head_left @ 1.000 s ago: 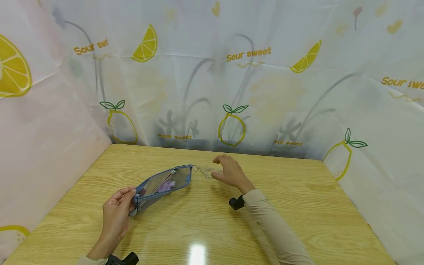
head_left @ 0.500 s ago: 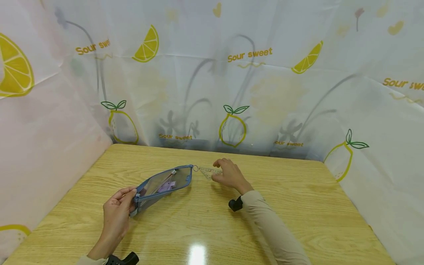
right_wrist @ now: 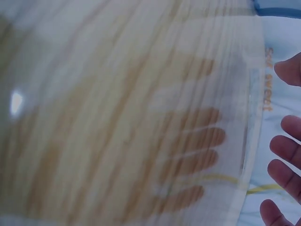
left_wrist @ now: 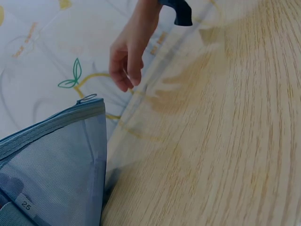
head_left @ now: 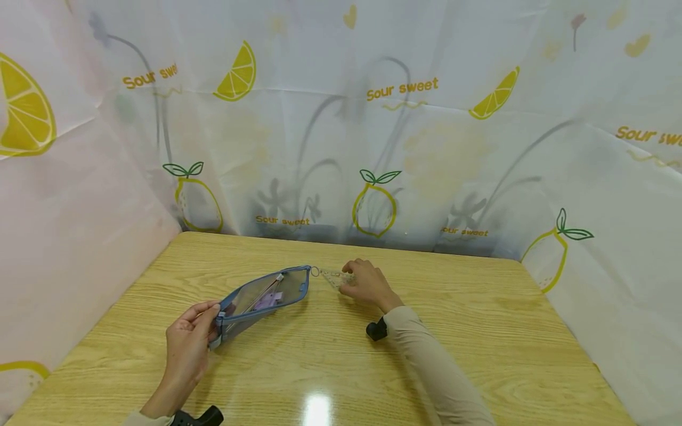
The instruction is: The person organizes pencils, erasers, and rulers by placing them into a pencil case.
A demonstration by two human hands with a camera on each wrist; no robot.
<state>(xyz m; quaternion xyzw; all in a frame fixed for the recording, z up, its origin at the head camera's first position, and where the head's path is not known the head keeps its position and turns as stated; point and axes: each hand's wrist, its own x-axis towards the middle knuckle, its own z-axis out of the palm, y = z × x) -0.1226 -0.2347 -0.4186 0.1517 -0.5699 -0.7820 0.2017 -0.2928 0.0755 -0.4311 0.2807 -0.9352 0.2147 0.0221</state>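
My left hand (head_left: 186,343) grips the near end of a blue-edged mesh pencil case (head_left: 242,324), which is unzipped and tilted on the table. Through its opening show a pencil (head_left: 263,293) and a purple item (head_left: 268,300) of unclear kind. Just beyond the case's far end lies a clear triangular set square (head_left: 331,276). My right hand (head_left: 367,284) hovers over the right part of that set square, partly hiding it. Thumb and fingers are bent but spread apart; the right wrist view shows the fingertips (right_wrist: 281,145) separated, with nothing visible between them.
A wooden table (head_left: 426,355) carries everything. A white curtain (head_left: 319,130) printed with lemons stands behind it and at both sides. At the case's far end sits a zip-pull ring (head_left: 315,271).
My right hand has lowered slightly, its fingers coming down about the set square. My left hand and the pencil case have stayed in place.
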